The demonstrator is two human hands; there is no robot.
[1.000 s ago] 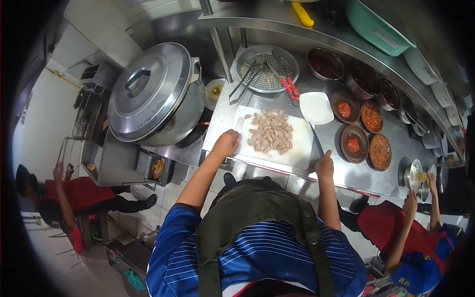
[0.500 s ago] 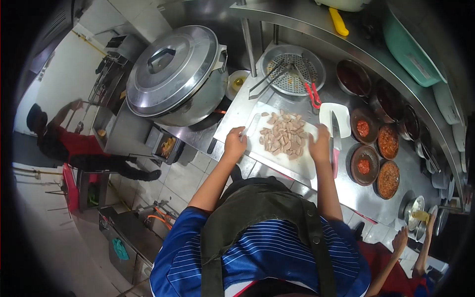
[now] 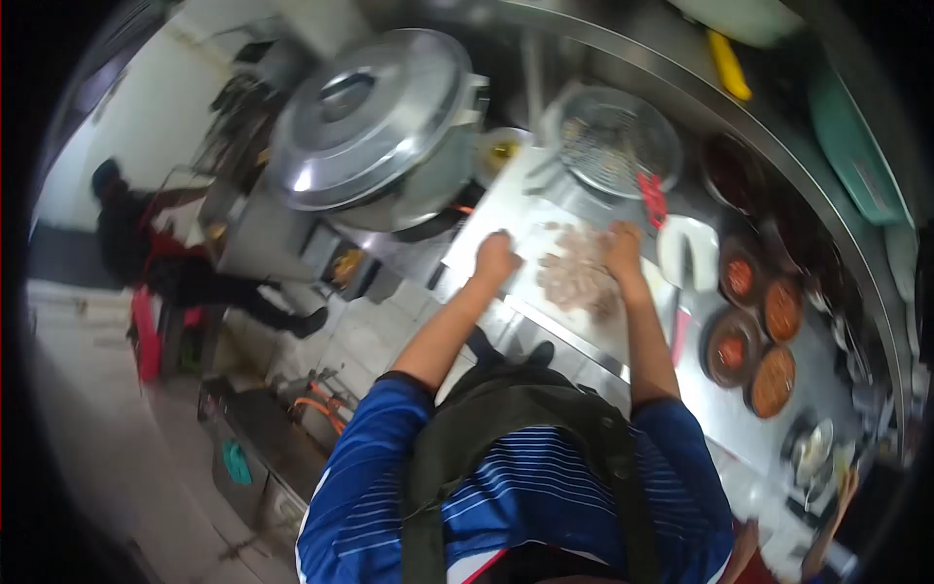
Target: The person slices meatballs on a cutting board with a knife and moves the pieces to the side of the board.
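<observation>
A white cutting board (image 3: pixel 623 331) lies on the steel counter with a heap of cut, pale brown meat pieces (image 3: pixel 572 277) on it. My left hand (image 3: pixel 497 259) is at the board's left side, its fingers curled and smeared by motion; what they hold, if anything, is hidden. At the right edge of the heap, my right hand (image 3: pixel 623 251) has its fingers bent against the meat, and blur hides what is in them. Right of the board, a white dish (image 3: pixel 702 238) sits beside a knife with a pink handle (image 3: pixel 680 336).
A large lidded pot (image 3: pixel 379 122) stands at the left. Behind the board is a perforated metal strainer (image 3: pixel 623 141) with red-handled tongs (image 3: pixel 652 200). Bowls of red sauce (image 3: pixel 773 383) line the right side under a shelf. One person (image 3: pixel 146 234) is at far left; another's arms show lower right.
The view has shifted, so the counter appears further right and lower. My right hand has moved from the board's right edge onto the meat; my left hand is more curled.
</observation>
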